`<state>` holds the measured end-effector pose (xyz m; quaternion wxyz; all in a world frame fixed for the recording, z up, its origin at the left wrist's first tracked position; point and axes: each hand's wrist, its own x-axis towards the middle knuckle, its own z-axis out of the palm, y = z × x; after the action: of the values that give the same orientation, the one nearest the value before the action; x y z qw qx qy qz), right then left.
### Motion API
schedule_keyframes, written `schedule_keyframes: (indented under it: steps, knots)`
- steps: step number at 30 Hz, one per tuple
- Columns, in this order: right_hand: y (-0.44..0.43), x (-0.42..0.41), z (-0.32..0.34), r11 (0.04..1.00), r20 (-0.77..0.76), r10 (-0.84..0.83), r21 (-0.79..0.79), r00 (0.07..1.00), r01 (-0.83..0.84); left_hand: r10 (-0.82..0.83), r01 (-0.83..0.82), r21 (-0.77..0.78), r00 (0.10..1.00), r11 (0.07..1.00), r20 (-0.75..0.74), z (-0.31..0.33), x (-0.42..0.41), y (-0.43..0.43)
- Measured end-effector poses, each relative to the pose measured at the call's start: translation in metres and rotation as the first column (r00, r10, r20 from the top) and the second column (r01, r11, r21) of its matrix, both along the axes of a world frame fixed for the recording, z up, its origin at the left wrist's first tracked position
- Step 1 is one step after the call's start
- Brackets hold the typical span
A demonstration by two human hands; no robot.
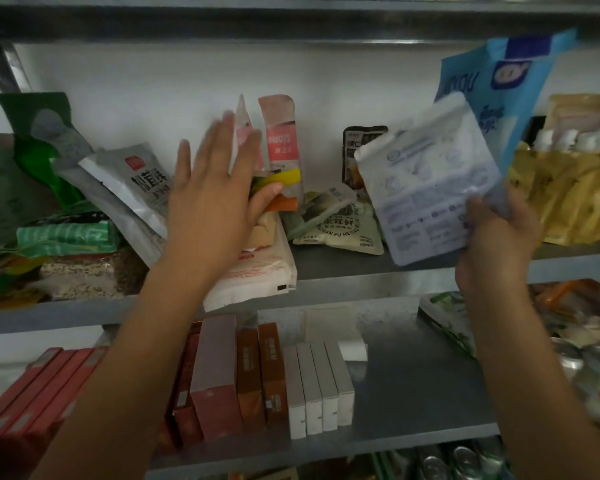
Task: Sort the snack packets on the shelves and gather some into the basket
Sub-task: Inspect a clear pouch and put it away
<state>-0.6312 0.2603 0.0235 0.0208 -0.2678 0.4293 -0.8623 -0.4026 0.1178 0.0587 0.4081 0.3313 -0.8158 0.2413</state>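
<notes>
The left hand (215,206), fingers spread, could knock over the upright pink packets (279,133) just past its fingertips, while the right hand (496,244) grips a pale pouch (426,188) by its lower corner, where it may slip.

Grey metal upper shelf (340,263) bearing green packets (66,237) at left, upright pink pouches (279,140) at centre, a flat pale green packet (343,226) and yellow spouted pouches (568,188) at right; lower shelf (413,386) bearing red boxes (32,393), brown boxes (260,375) and white boxes (319,386) standing in a row.
</notes>
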Motion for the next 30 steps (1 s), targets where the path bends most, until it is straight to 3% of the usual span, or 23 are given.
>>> schedule_keyframes:
  steps: [3, 4, 5, 7, 8, 11, 12, 15, 16, 21, 25, 30]
  knots:
    - [0.016, 0.003, -0.030, 0.967, 0.212, 0.251, -0.091, 0.945, -0.236, -0.266, 0.204, -0.273, 0.940, 0.940, -0.213, -0.018, -0.008, 0.030]
    - [0.020, 0.005, -0.041, 0.944, 0.232, 0.330, -0.099, 0.915, -0.315, -0.393, 0.331, -0.244, 0.876, 0.911, -0.280, -0.030, -0.013, 0.047]
    - [0.025, 0.009, -0.051, 0.915, 0.241, 0.404, -0.098, 0.883, -0.392, -0.474, 0.466, -0.112, 0.808, 0.877, -0.349, -0.043, -0.017, 0.065]
    - [0.034, 0.019, -0.068, 0.868, 0.268, 0.494, -0.096, 0.827, -0.488, -0.441, 0.601, 0.278, 0.766, 0.749, -0.468, -0.066, -0.027, 0.097]
    - [0.036, 0.024, -0.075, 0.852, 0.283, 0.519, -0.093, 0.807, -0.515, -0.381, 0.582, 0.412, 0.794, 0.701, -0.473, -0.077, -0.032, 0.107]
    - [0.044, 0.038, -0.093, 0.792, 0.313, 0.602, -0.125, 0.734, -0.597, -0.290, 0.496, 0.600, 0.864, 0.627, -0.412, -0.107, -0.051, 0.112]
    - [0.045, 0.042, -0.097, 0.779, 0.344, 0.617, -0.137, 0.708, -0.612, -0.285, 0.504, 0.661, 0.863, 0.556, -0.418, -0.113, -0.055, 0.112]
    - [0.051, 0.051, -0.108, 0.736, 0.416, 0.654, -0.156, 0.632, -0.659, -0.237, 0.686, 0.717, 0.721, 0.120, -0.651, -0.128, -0.065, 0.114]
    - [0.053, 0.053, -0.110, 0.726, 0.412, 0.663, -0.152, 0.624, -0.671, -0.217, 0.723, 0.690, 0.678, 0.029, -0.702, -0.130, -0.067, 0.115]
    - [0.064, 0.050, -0.117, 0.709, 0.373, 0.664, -0.039, 0.648, -0.704, -0.221, 0.774, 0.633, 0.613, -0.025, -0.758, -0.134, -0.063, 0.119]
    - [0.082, 0.032, -0.123, 0.698, 0.429, 0.604, 0.120, 0.671, -0.706, -0.144, 0.766, 0.629, 0.613, -0.136, -0.777, -0.134, -0.058, 0.116]
    - [0.103, 0.024, -0.119, 0.553, 0.379, 0.628, 0.396, 0.679, -0.733, -0.064, 0.696, 0.646, 0.663, -0.314, -0.746, -0.144, -0.053, 0.125]
